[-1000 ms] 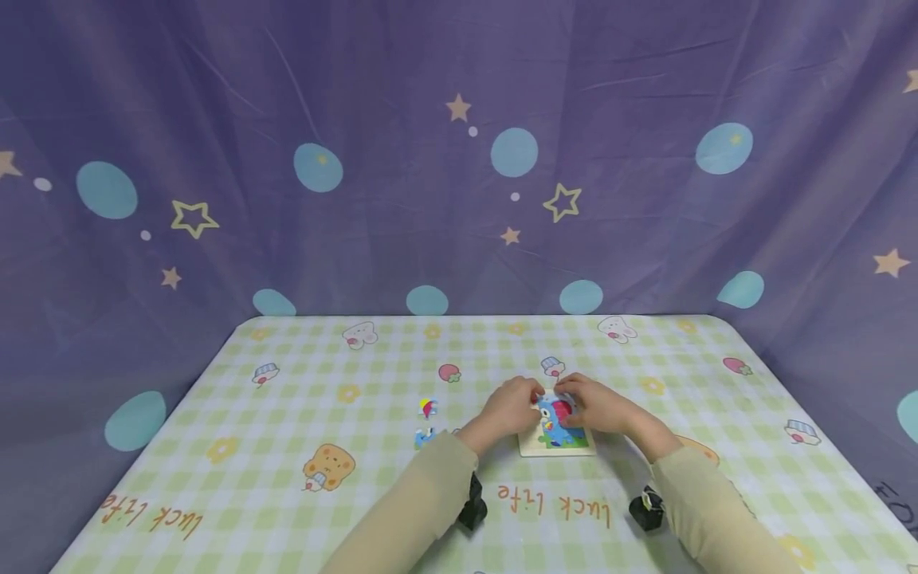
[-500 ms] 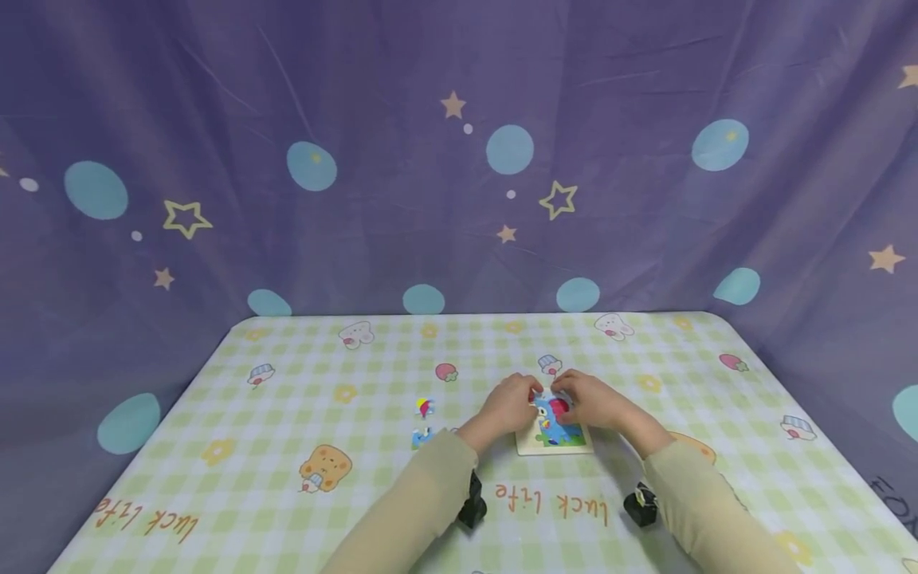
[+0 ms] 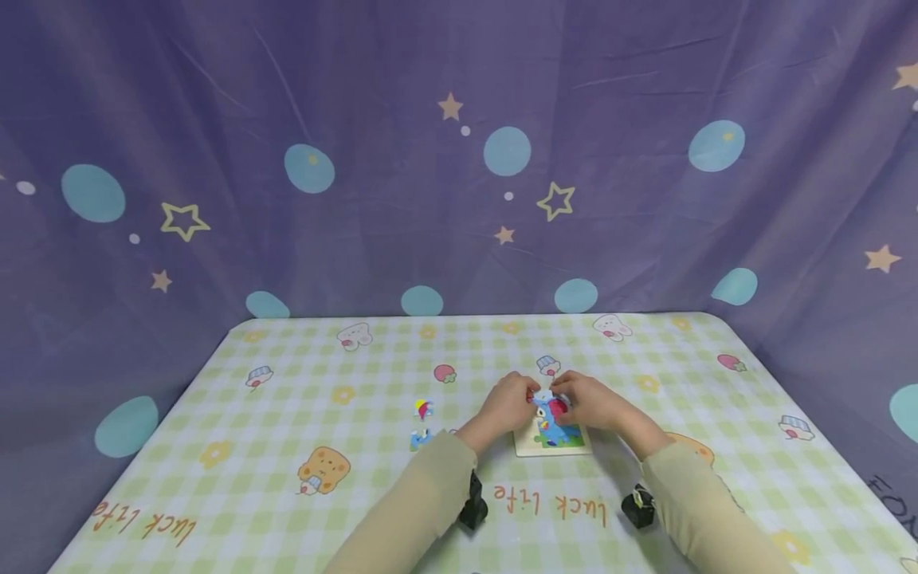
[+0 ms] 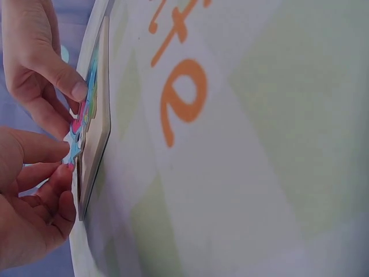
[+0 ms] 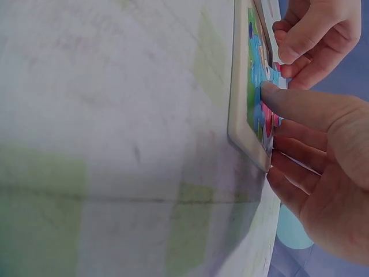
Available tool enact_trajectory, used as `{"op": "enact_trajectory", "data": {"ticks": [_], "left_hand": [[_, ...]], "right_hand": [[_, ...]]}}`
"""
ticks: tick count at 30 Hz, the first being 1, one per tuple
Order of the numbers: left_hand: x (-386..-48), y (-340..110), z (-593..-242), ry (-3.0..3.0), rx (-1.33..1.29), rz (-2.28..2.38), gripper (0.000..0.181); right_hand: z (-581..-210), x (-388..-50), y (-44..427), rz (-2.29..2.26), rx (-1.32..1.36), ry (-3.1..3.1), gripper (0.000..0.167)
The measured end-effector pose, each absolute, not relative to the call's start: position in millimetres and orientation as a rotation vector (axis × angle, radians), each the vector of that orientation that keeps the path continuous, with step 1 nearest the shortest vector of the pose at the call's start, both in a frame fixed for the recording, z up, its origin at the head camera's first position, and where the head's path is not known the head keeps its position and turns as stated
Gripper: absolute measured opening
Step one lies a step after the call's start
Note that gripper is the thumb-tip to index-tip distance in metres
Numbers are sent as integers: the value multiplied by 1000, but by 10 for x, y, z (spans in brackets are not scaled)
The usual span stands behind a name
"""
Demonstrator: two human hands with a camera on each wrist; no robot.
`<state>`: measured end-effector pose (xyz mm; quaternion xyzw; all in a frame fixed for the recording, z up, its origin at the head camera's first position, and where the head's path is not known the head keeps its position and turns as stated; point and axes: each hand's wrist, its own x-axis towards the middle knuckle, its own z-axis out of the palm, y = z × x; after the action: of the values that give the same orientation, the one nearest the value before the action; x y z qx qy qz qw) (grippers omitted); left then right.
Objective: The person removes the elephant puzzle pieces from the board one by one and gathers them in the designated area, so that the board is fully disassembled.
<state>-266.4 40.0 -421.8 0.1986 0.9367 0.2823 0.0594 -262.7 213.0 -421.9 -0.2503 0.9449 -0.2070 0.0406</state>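
Pale wood frames the flat, square jigsaw puzzle board [image 3: 526, 442], which lies on the table right of centre and carries a blue cartoon animal [image 3: 552, 418] with a red patch and green ground. Left of the animal, bare wood shows. At the board's far left part, the left hand [image 3: 506, 405] pinches a small blue-and-red puzzle piece [image 4: 75, 151] between thumb and fingers. Just beside it, the right hand [image 3: 594, 404] has thumb and fingers apart, the thumb resting on the picture and the fingers at the board's far edge.

Left of the hands lie a yellow, red and blue puzzle piece [image 3: 423, 409] and, nearer the person, a mostly blue puzzle piece [image 3: 420, 439] beside a pale beige sleeve [image 3: 409, 510]. Small black devices [image 3: 473, 506] sit under both wrists. Beneath everything spreads a green-and-white checked tablecloth [image 3: 287, 414], backed by a purple curtain [image 3: 387, 239] with stars and turquoise spots.
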Motion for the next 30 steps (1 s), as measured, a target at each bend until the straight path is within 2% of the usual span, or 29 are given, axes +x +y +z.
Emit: {"op": "enact_trajectory", "data": {"ticks": [14, 20, 30], "left_hand": [[-2665, 411, -4197, 2867, 603, 947, 14], [-2664, 436, -4206, 2880, 571, 982, 6], [-2674, 375, -4194, 2909, 541, 1054, 7]], "right_hand": [[-4225, -2613, 2147, -694, -732, 2868, 43], [-4245, -2615, 2162, -688, -730, 2860, 47], [-4259, -2617, 2154, -699, -739, 2865, 47]]}}
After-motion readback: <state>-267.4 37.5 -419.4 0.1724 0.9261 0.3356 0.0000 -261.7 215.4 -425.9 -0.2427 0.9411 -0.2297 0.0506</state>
